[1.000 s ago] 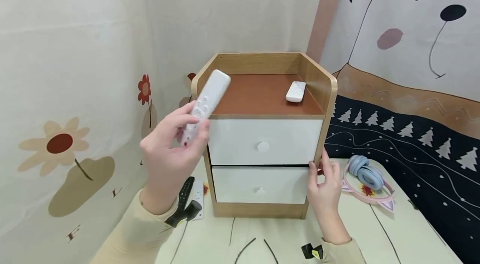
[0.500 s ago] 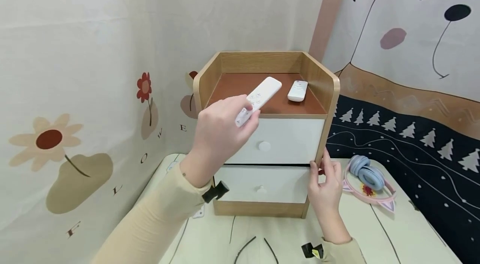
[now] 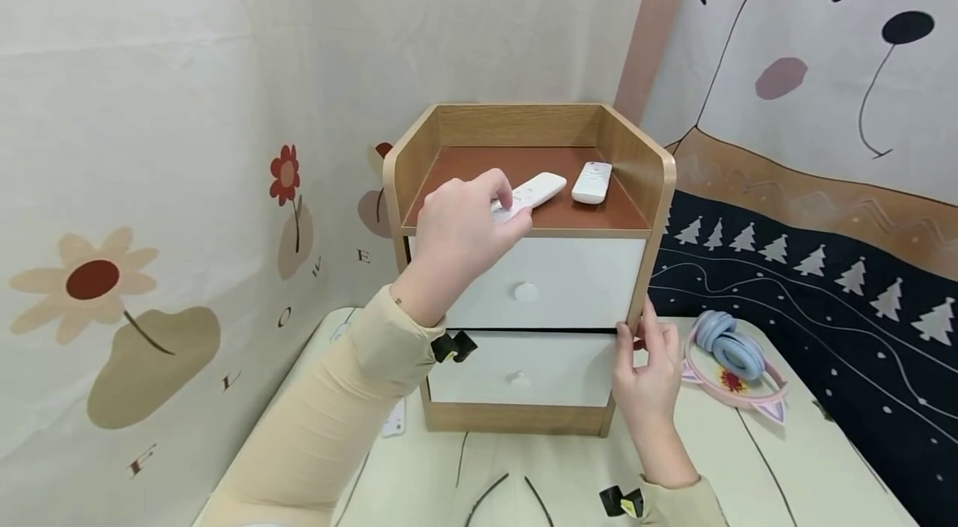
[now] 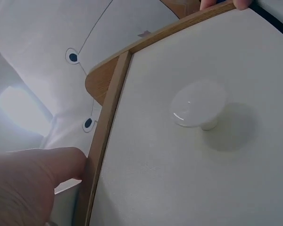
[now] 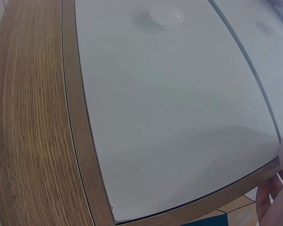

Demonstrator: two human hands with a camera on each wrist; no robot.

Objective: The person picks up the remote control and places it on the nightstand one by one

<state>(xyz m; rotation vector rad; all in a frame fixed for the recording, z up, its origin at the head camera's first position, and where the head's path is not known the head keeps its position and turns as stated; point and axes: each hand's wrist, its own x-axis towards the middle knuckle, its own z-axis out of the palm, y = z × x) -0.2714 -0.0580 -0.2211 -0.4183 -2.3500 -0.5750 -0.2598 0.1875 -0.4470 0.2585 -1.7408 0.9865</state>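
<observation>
Left hand [image 3: 462, 229] pinches a remote [image 3: 535, 192] over the cabinet [image 3: 580, 282], right hand [image 3: 647, 390] grips its side [image 3: 655, 244]; slackening early, I fear, risks a drop.

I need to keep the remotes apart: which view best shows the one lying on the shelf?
The head view: it shows the lying white remote control unobstructed on the brown shelf. Neither wrist view shows any of it; both face the drawer fronts.
</observation>
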